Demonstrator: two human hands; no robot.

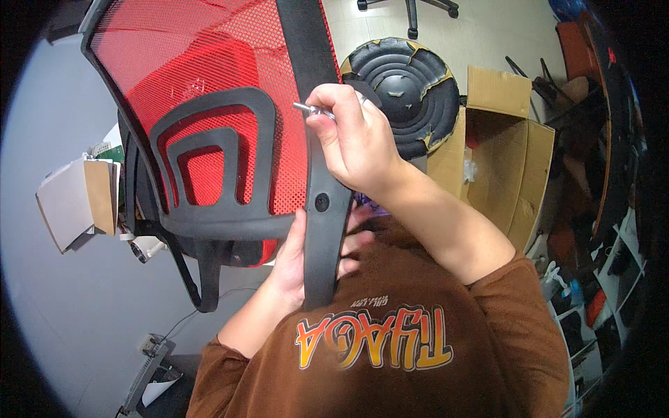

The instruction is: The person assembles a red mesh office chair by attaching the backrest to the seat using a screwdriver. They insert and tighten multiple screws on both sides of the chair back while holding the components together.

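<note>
I see a worn black chair seat [403,87] lying on the pale floor [481,42], its edge cracked. Just beside it sits an open cardboard box [498,150]. Far left, a stack of papers [77,198]. Bottom left, a power strip [150,362].

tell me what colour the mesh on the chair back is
Red, framed in black plastic; the chair back mesh shows best in the head view.

a red mesh chair backrest [209,83] with a black plastic frame and a black lumbar piece stands tilted, its black spine bar gripped from behind. a small silver hex key [310,109] sits against that bar's upper part.
</note>
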